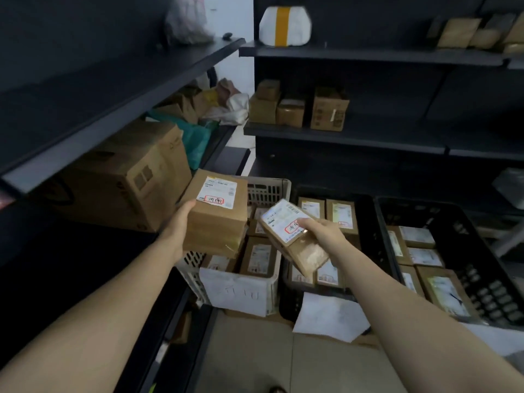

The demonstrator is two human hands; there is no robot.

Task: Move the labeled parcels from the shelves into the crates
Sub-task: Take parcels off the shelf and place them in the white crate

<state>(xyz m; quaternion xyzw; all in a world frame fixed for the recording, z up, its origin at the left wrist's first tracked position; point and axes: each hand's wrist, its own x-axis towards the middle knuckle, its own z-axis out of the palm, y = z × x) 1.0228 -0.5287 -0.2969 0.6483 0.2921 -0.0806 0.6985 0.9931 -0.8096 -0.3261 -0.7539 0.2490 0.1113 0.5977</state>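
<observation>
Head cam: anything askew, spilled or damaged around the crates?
Nothing spilled or visibly damaged. One oddity: the white paper sheet at the front of the middle black crate sits crooked. The right hand holds a taped parcel tilted; the left hand grips a larger parcel.

A big carton [124,177] sits at my left, a teal bag [195,143] just behind it. Farther back in the corner lies a heap of crumpled bags [228,103], pinkish and white. High up I see a blurred clear bag [187,21] and, to its right, a white pack [285,25] with a yellow stripe. Down in front, a white sheet [330,316] rests by the tiled floor [255,361].
</observation>
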